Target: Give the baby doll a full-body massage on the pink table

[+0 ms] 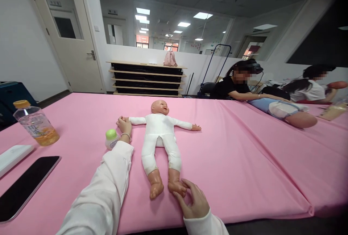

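Observation:
A baby doll [160,128] lies on its back on the pink table cover [233,162], head away from me. Its body is white cloth, with plastic head, hands and feet. My left hand [124,124] is closed around the doll's hand at the left; the small fingers are mostly hidden. At the near end, the thumb and fingers of my right hand [194,199] pinch the toes of the doll's right-side foot [175,183]. A small jar with a green lid [111,140] stands beside my left wrist.
On the left are a drink bottle [38,124], a white box-like object [15,157] and a black phone [28,186]. A person [236,83] at the right touches another doll [280,110]; a second person [310,84] sits farther right. Shelves [148,79] stand behind.

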`<state>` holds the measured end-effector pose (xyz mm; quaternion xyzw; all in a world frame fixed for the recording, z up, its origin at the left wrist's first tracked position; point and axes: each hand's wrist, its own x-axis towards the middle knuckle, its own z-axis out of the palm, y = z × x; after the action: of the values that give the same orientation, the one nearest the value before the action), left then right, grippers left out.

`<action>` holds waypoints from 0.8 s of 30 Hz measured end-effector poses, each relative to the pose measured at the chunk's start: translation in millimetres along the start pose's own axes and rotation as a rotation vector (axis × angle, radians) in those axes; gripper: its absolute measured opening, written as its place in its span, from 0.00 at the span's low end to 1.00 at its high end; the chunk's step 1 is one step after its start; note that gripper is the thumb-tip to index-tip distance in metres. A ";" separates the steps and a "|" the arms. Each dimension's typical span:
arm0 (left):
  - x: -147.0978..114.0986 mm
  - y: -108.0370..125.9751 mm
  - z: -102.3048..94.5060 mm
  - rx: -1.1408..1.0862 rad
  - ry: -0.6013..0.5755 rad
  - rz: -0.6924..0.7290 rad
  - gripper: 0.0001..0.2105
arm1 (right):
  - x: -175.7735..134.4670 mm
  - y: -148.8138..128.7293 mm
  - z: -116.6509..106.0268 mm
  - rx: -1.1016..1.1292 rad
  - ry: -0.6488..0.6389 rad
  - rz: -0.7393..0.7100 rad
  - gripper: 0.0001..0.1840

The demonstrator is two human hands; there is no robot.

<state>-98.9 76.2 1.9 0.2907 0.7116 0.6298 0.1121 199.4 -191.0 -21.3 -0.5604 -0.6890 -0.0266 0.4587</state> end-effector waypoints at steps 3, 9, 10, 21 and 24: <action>0.2 -0.8 0.3 -0.009 0.001 -0.001 0.13 | 24.1 -1.3 -18.9 -0.028 0.032 -0.010 0.18; 3.6 8.1 0.4 -0.036 0.039 -0.046 0.21 | 113.7 -4.5 -64.5 -0.034 0.068 -0.182 0.18; 4.8 13.1 -0.2 -0.041 0.038 -0.044 0.22 | 130.3 -5.6 -67.4 -0.025 0.055 -0.216 0.19; -13.9 105.2 15.9 0.004 -0.314 0.433 0.25 | 203.4 -65.9 18.5 -0.055 -0.172 -0.563 0.10; -33.5 115.4 25.6 0.059 -0.553 0.634 0.18 | 186.7 -68.3 53.7 -0.063 -0.236 -0.747 0.07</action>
<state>-27.0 83.2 101.3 0.6564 0.5478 0.5107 0.0909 121.8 -47.1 103.9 -0.2842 -0.8924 -0.1483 0.3176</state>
